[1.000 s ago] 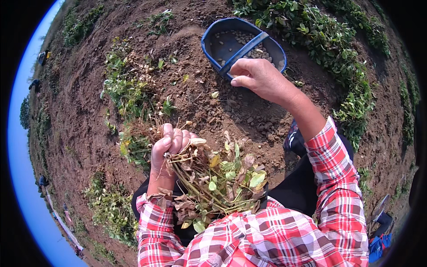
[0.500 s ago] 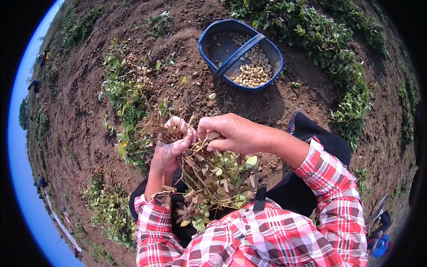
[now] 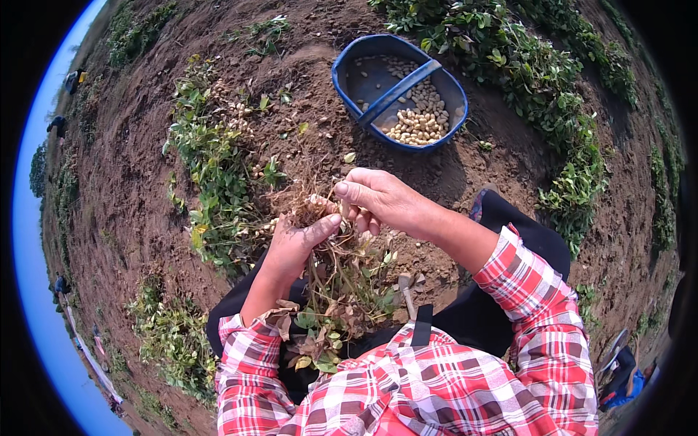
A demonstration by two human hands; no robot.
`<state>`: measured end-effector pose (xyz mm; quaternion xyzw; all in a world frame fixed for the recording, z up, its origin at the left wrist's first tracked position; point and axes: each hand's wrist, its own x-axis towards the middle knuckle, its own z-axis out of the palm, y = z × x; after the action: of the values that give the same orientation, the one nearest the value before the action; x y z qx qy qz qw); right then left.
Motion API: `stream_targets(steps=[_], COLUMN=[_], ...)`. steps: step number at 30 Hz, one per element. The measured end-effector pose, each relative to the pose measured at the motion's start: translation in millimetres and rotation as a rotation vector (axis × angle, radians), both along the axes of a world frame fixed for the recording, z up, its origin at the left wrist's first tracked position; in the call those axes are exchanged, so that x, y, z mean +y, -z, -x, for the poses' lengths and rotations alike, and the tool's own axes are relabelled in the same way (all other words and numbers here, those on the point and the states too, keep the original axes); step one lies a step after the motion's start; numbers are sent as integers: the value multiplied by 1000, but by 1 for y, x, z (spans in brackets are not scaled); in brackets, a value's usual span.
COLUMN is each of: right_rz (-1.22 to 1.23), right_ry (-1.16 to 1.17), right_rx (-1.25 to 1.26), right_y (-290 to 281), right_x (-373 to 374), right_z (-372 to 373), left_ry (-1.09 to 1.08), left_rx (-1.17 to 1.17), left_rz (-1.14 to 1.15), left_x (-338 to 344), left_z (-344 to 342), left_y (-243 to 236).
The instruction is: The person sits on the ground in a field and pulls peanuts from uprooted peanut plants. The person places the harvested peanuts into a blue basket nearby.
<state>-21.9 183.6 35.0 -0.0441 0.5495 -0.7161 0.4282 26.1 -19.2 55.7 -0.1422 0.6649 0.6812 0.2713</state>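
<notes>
My left hand (image 3: 294, 243) grips an uprooted peanut plant (image 3: 336, 291) by its stems, roots pointing up and away, leaves hanging toward my lap. My right hand (image 3: 378, 200) is closed at the root end of the same plant, fingers pinching among the roots beside my left thumb; whatever it pinches is hidden. A blue basket (image 3: 349, 69) with a handle across it lies on the soil beyond my hands, with several pale peanut pods (image 3: 416, 123) heaped in its near end.
Pulled peanut plants (image 3: 211, 152) lie in a row on the brown soil to the left. Green plants (image 3: 552, 87) still grow along the right. Distant people (image 3: 57, 123) are at the far left rim. My dark trouser leg (image 3: 523, 232) is at right.
My right hand came back from over the basket to the plant's roots and now pinches there. My left hand tilted the plant slightly further away.
</notes>
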Motion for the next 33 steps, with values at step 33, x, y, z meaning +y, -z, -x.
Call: stream_targets(steps=[33], right_rz=[-421], right_ry=[306], right_rx=[434], right_y=[19], right_x=[46], right_z=[53], left_ry=[232], left_rx=[503], left_rz=[-65], left_x=[16], left_z=[-17], left_y=[-2])
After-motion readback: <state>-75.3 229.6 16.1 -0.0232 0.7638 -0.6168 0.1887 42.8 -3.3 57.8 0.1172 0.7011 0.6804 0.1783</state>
